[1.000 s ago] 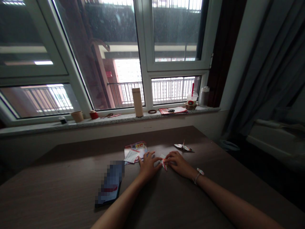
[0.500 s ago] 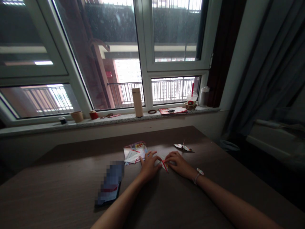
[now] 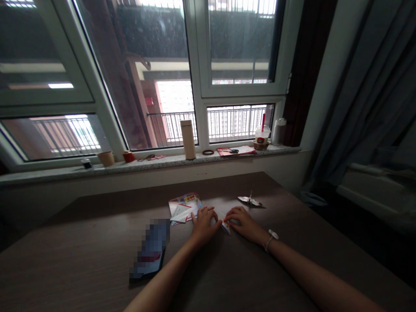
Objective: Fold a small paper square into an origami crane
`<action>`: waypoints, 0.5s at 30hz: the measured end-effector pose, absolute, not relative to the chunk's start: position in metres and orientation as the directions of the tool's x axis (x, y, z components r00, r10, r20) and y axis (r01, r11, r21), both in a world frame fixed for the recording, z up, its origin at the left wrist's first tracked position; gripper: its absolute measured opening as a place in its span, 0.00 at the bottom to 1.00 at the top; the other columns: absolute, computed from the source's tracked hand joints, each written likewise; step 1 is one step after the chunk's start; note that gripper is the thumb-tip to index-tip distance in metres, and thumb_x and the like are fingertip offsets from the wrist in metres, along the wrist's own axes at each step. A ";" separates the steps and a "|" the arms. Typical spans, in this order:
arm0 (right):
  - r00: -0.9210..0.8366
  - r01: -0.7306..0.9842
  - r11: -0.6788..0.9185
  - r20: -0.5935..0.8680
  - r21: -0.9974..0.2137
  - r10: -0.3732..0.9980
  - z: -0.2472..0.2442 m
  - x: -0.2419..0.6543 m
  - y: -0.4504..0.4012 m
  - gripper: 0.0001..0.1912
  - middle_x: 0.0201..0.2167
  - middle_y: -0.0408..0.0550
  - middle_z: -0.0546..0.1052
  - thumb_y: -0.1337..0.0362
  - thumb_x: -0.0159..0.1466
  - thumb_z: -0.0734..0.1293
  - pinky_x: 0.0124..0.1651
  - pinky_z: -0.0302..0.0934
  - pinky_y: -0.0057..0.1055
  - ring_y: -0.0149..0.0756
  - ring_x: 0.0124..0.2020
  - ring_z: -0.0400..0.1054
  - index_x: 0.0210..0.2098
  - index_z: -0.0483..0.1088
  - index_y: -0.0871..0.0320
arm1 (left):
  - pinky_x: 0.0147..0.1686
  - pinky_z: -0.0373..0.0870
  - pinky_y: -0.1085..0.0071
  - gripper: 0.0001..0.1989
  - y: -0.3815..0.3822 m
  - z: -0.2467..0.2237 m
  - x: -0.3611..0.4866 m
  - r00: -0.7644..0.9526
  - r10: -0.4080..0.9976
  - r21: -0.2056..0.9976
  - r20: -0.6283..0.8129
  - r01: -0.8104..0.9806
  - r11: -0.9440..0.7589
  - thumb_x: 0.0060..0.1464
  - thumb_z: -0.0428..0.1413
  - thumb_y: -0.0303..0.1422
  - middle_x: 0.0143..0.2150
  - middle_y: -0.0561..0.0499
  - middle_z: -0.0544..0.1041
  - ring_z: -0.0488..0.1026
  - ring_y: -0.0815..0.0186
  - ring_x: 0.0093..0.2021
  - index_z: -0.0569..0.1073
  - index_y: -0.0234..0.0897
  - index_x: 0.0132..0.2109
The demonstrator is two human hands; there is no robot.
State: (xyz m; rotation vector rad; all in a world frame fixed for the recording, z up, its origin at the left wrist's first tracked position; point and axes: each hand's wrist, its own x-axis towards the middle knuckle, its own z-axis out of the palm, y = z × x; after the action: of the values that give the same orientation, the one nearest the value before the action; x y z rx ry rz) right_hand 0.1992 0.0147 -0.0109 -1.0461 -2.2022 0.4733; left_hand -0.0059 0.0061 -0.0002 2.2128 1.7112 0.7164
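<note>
A small folded paper (image 3: 226,227) lies on the brown table between my two hands. My left hand (image 3: 204,225) has its thumb and fingertips at the paper's left edge. From the right, my right hand (image 3: 243,223) pinches the same paper with bent fingers; a bracelet circles that wrist. Beyond the right hand rests a folded paper crane (image 3: 250,201) with its wings spread. Close to the left hand's fingertips are a printed sheet (image 3: 191,199) and a white folded piece (image 3: 180,213) on top of it.
A phone (image 3: 149,251), its screen pixelated, lies left of my left forearm on the table (image 3: 81,242). Along the windowsill stand a tan bottle (image 3: 187,141), a cup with a red straw (image 3: 261,135), a paper cup (image 3: 105,159) and red papers (image 3: 238,151) with scissors.
The folded paper's red edge, which showed between my hands, is now out of sight, and a printed face shows instead. My left fingers have shifted slightly.
</note>
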 end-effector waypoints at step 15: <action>-0.510 0.672 0.621 0.356 -0.403 0.783 -0.016 0.199 0.015 0.18 0.50 0.48 0.71 0.62 0.69 0.60 0.61 0.53 0.45 0.43 0.55 0.59 0.57 0.68 0.42 | 0.63 0.30 0.32 0.16 0.001 0.006 -0.009 0.184 0.970 0.400 0.158 0.886 -0.233 0.51 0.57 0.36 0.64 0.51 0.65 0.52 0.50 0.68 0.77 0.55 0.48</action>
State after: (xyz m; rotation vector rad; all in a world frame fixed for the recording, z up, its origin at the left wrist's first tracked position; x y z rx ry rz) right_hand 0.1985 0.0146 -0.0158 -1.1434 -2.3365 0.2903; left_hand -0.0093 0.0011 0.0058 2.2388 1.7921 0.5625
